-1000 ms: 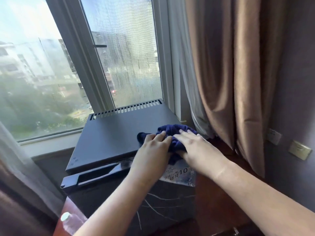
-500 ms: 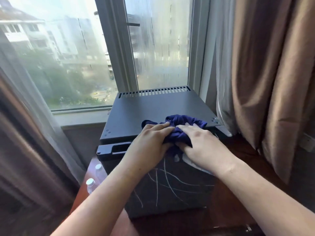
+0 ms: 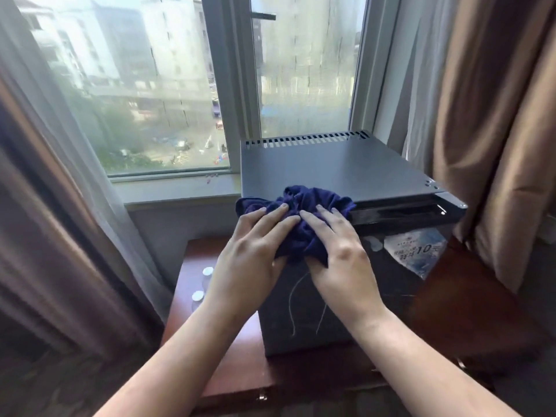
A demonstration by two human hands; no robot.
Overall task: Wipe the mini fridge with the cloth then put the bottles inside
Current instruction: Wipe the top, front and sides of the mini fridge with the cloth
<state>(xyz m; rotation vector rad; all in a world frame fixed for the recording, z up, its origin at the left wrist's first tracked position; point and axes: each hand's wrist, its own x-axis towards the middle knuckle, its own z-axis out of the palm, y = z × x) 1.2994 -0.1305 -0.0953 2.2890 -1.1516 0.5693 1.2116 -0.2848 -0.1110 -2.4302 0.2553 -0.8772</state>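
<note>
Both our forearms reach forward and up from the near edge, wrists bent, palms down. Our left hand (image 3: 252,251) and right hand (image 3: 340,251) lie side by side, fingers spread flat rather than curled, pressing the bunched blue cloth (image 3: 304,212) against the near left corner of the mini fridge (image 3: 331,164), where top meets door. Cloth bulges out beyond the fingertips on the far side. Two bottles (image 3: 202,284), only their white caps clear, stand on the table (image 3: 192,266) left of the fridge, near our left wrist.
</note>
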